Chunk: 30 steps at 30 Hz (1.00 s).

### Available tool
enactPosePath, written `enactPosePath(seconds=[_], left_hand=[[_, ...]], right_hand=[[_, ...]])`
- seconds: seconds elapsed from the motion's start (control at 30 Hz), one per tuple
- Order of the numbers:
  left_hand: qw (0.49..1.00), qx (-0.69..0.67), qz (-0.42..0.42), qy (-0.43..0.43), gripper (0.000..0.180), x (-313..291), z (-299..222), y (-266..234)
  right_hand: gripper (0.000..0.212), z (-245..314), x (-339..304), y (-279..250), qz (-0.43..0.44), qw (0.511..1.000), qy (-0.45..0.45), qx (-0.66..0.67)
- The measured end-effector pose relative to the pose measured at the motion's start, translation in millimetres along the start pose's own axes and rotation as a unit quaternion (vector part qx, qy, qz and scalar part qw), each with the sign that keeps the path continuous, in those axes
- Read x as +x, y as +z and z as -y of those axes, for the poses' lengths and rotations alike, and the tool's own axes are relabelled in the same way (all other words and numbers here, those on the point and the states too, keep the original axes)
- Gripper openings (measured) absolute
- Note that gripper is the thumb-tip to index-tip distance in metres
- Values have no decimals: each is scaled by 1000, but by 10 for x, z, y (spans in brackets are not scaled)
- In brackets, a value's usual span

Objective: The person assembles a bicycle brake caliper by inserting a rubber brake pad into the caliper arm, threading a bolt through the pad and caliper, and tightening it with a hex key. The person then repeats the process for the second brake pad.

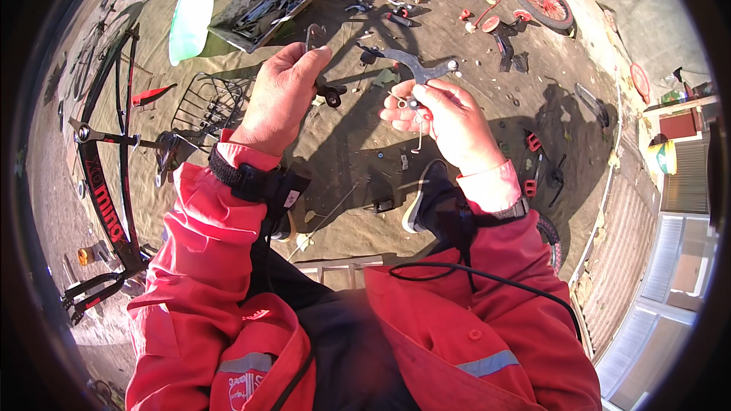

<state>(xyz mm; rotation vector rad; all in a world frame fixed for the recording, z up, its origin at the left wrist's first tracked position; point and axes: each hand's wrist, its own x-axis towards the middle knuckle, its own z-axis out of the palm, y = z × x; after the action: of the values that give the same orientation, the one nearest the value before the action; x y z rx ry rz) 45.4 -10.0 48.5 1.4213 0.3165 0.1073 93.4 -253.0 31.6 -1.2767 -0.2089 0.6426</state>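
Observation:
My left hand (278, 99) is closed on a dark metal part, pinched between thumb and fingers. Its hooked upper end (314, 33) rises above the thumb, and a black ringed end (330, 94) sticks out below; the middle is hidden by the hand. My right hand (457, 118) grips a curved, dark grey bicycle brake arm (411, 65) that arcs up and left from the fingers. A small bolt with a nut (413, 103) and a thin bent wire spring (419, 139) show at the same fingers. The two held parts are apart, over the ground cloth.
At left stands a black bicycle frame (106, 190), near a wire basket (205, 106). A metal tray of tools (270, 7) and a pale green basin (190, 24) lie beyond. Far right is a red-spoked wheel (542, 0); red pedals (531, 164) lie nearer. My shoe (428, 190) is below.

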Motion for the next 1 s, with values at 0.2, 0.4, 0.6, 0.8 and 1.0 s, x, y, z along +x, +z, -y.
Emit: enactPosePath(seconds=[0.2, 0.4, 0.6, 0.8, 1.0], left_hand=[[984, -140, -16, -106, 17, 97, 133, -147], [973, -182, 42, -136, 17, 100, 265, -246], [967, -203, 59, -145, 15, 75, 360, -291], [959, -243, 89, -119, 19, 132, 371, -288], [963, -247, 57, -96, 16, 181, 299, -375]], right_hand=[[33, 23, -19, -2, 51, 997, 15, 61], [34, 39, -30, 14, 80, 993, 33, 84], [34, 33, -7, 38, 125, 987, 52, 85], [36, -54, 112, 106, 121, 985, 63, 108], [38, -123, 278, 199, 4, 993, 52, 105]])
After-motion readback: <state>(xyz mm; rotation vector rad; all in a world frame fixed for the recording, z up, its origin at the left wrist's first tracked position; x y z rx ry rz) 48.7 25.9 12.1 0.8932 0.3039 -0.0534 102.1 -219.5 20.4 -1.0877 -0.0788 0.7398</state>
